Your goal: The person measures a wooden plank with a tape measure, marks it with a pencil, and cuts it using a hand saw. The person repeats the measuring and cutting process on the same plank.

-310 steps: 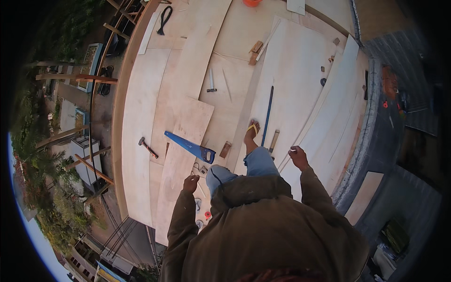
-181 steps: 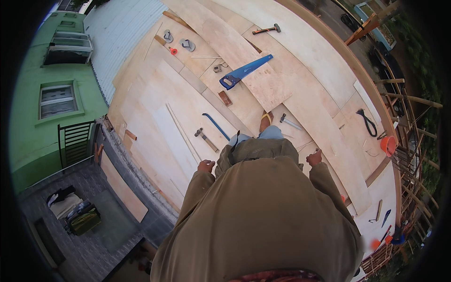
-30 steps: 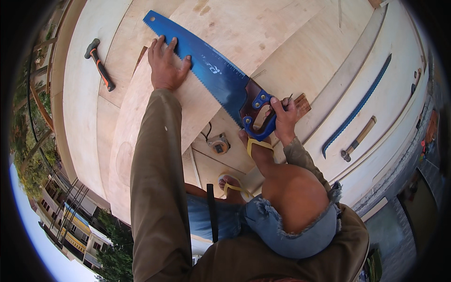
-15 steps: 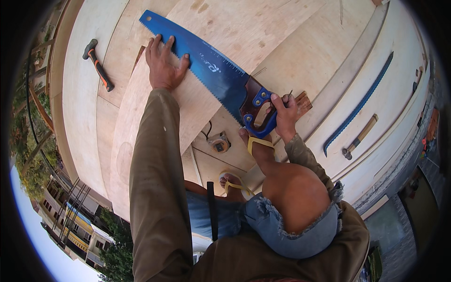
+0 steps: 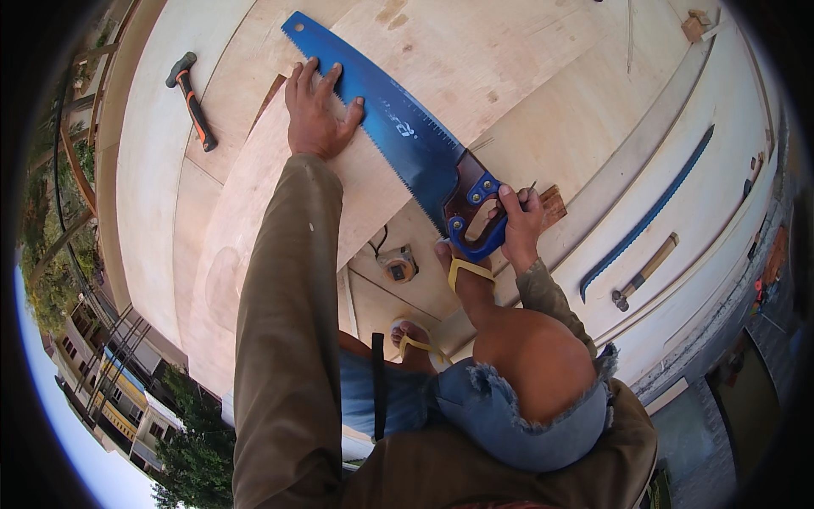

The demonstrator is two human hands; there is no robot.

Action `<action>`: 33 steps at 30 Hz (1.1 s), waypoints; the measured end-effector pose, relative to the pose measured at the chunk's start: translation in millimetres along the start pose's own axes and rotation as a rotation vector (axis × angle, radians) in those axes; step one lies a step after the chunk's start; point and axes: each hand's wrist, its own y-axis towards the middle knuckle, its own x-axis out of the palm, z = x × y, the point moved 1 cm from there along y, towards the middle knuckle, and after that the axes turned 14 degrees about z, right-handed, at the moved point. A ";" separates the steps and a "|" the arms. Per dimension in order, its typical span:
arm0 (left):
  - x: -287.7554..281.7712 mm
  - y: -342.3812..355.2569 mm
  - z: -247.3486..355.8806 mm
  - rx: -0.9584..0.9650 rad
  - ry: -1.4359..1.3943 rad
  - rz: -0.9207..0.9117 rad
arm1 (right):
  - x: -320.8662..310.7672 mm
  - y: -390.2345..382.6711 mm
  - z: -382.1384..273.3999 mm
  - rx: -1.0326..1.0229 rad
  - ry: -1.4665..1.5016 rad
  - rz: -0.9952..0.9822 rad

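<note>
A blue handsaw [image 5: 398, 153] lies diagonally across a pale plywood board [image 5: 229, 246]. My left hand [image 5: 320, 114] rests on the board and blade, fingers spread over the toothed edge near the tip. My right hand [image 5: 521, 220] is closed at the saw's handle, thumb against it, with a thin dark pointed item, too small to name, sticking up from the fingers. A tape measure [image 5: 397, 265] lies below the blade. A wooden block [image 5: 553, 204] sits beside my right hand. My knee [image 5: 534, 365] is bent and both feet, in yellow flip-flops, are beneath me.
An orange-and-black hammer [image 5: 192, 102] lies at upper left. A blue serrated bar [image 5: 644, 216] and a wood-handled hammer [image 5: 644, 271] lie at right. Small offcuts [image 5: 695, 25] are at upper right. The platform's edge [image 5: 123, 102] runs along the left, with trees and buildings beyond it.
Six seconds ago I stood with both hands off the saw; now I am crouched with both on it. Over the last second the hands and saw have shifted slightly right in view.
</note>
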 end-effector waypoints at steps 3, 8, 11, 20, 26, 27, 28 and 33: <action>-1.0 0.1 1.4 -0.030 0.016 -0.023 | 0.2 -0.4 1.5 -0.010 0.006 -0.012; -4.9 2.4 5.4 -0.037 -0.002 0.002 | -1.5 1.8 5.9 -0.027 -0.019 -0.010; -6.9 3.9 6.3 -0.057 -0.021 -0.010 | -1.3 2.4 6.4 -0.039 -0.018 -0.018; -3.2 2.0 3.3 -0.054 0.020 -0.029 | -2.5 -2.1 5.2 -0.024 0.001 -0.023; 0.1 2.1 1.6 -0.016 0.024 -0.006 | -5.3 -6.7 9.6 0.022 -0.041 -0.024; 0.3 2.3 1.4 -0.006 0.023 0.000 | -4.8 -7.3 9.3 -0.021 -0.005 -0.042; 0.3 2.1 1.5 0.002 0.024 0.004 | -5.3 -8.9 9.5 -0.006 -0.026 -0.033; 0.9 2.9 1.5 0.019 0.011 0.016 | -4.1 -11.1 10.3 -0.007 -0.020 -0.037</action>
